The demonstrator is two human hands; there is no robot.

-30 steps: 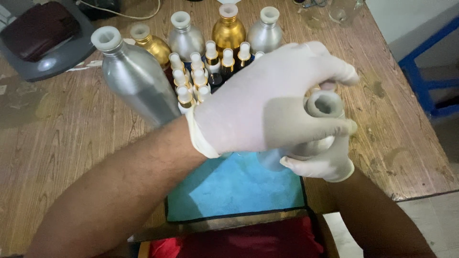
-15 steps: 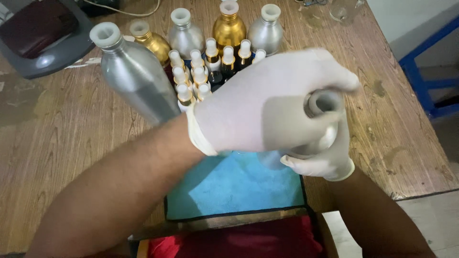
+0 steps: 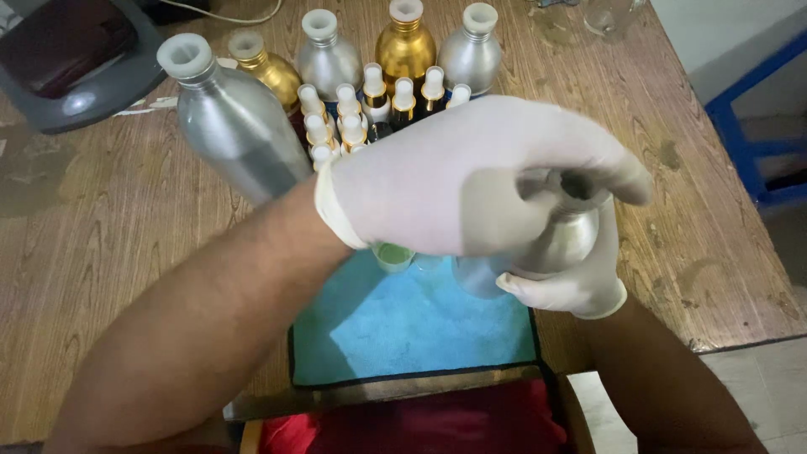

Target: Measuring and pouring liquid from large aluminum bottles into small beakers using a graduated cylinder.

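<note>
Both my hands wear white gloves. My right hand (image 3: 580, 282) grips the round body of a silver metal bottle (image 3: 561, 240) from below, over a blue cloth mat (image 3: 420, 328). My left hand (image 3: 471, 181) reaches across and closes its fingers around that bottle's open neck, hiding most of it. A small glass with greenish liquid (image 3: 393, 255) peeks out under my left palm.
A tall silver bottle (image 3: 231, 126) stands at the left. Behind it are gold and silver bottles (image 3: 403, 46) and several small white-capped vials (image 3: 361, 105) on the wooden table (image 3: 109, 235). A dark device (image 3: 67, 59) lies far left. A blue chair (image 3: 756, 126) is right.
My left hand has slid further over the bottle's neck, so the opening is now mostly covered. The bottle has tilted a little.
</note>
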